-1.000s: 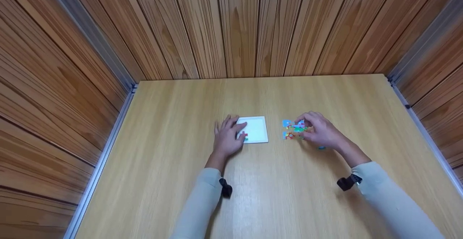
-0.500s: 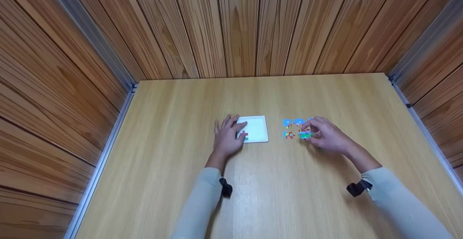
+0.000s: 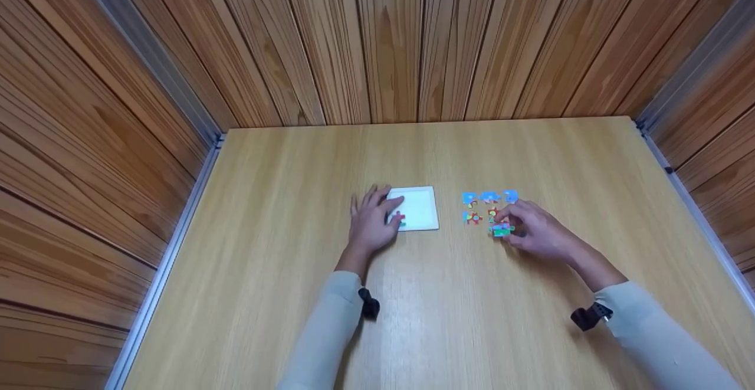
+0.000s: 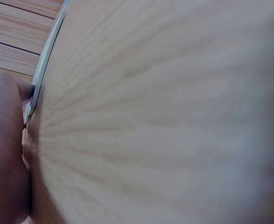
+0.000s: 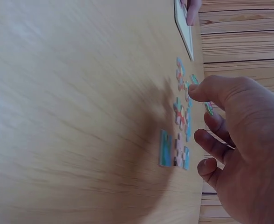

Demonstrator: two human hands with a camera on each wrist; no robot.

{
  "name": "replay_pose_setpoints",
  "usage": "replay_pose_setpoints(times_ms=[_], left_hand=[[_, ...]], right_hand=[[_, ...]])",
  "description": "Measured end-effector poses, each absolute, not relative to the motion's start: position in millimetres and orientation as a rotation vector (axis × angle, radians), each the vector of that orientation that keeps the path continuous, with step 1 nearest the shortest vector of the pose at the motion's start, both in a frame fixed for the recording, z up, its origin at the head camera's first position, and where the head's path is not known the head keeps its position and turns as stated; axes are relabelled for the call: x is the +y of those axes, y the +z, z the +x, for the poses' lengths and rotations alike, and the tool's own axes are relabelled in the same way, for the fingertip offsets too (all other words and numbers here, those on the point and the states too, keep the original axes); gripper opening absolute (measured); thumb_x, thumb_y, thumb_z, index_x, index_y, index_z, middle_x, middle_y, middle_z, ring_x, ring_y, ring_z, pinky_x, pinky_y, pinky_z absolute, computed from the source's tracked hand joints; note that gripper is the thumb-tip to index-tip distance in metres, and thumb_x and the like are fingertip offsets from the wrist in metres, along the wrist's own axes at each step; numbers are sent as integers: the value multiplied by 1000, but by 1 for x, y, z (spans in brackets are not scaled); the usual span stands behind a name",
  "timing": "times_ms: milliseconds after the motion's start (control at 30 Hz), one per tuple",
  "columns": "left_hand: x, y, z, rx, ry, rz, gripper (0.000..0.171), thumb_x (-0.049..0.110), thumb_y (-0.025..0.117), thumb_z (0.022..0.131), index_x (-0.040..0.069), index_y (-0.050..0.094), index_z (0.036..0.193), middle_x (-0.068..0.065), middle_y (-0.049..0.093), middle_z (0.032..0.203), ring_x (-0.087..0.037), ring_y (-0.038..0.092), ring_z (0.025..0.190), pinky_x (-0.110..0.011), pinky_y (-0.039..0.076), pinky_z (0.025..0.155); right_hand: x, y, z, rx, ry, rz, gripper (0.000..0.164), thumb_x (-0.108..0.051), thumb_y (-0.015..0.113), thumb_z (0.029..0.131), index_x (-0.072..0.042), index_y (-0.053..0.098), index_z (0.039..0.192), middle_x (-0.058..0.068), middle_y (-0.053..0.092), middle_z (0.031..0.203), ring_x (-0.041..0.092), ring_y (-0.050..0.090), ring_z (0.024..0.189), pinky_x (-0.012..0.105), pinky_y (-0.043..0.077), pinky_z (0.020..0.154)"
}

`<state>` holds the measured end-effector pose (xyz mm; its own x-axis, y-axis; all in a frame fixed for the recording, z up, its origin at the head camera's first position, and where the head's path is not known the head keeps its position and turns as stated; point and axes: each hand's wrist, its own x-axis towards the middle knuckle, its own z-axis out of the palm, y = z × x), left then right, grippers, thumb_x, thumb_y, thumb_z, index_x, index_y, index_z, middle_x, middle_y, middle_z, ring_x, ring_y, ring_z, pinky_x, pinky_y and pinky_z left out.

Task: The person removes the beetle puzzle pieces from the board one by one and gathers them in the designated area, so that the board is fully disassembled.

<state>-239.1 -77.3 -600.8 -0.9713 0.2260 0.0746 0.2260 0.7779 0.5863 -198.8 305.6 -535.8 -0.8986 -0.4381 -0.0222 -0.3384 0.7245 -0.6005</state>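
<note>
My left hand (image 3: pixel 373 220) rests on the left edge of a white square puzzle tray (image 3: pixel 417 208), fingers spread. By its thumb, a small red and green puzzle piece (image 3: pixel 401 219) lies in the tray's lower left corner. To the right, my right hand (image 3: pixel 541 230) pinches a green and purple jigsaw piece (image 3: pixel 502 230) between thumb and fingers, raised above the table. In the right wrist view, the fingers partly hide the held piece (image 5: pixel 208 109). Loose blue-topped pieces (image 3: pixel 489 197) and a red and yellow piece (image 3: pixel 473 218) lie around that hand.
The pieces lie in rows on the wooden table (image 3: pixel 295 201), right of the tray. A green and blue piece (image 5: pixel 165 148) lies beneath the right hand in the right wrist view. Wood-plank walls (image 3: pixel 389 42) enclose the table's back and sides.
My right hand has moved right and towards me with the pinched piece, uncovering the far row of loose pieces. My left hand stays on the tray.
</note>
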Motion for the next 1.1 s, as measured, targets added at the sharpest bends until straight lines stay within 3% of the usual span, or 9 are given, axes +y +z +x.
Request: replay_pose_setpoints(times_ms=[433,1100], left_hand=[[-75,-599,-238,-2981,-928,-353,48,42,60,111,30,67,157,-7,46,181,-39,28,176,-77,6,140],[-77,-599,-239,-2991,-924,-357,49,43,60,111,31,67,158,-7,45,181,-39,26,177,-77,4,140]], right_hand=[[307,-552,-198,2787,-888,-740,28,-1,88,91,-10,74,114,-1,64,97,12,52,97,31,44,88],[310,-552,-198,2818,-831,-724,23,-4,88,92,-11,78,112,6,73,109,27,60,111,43,48,97]])
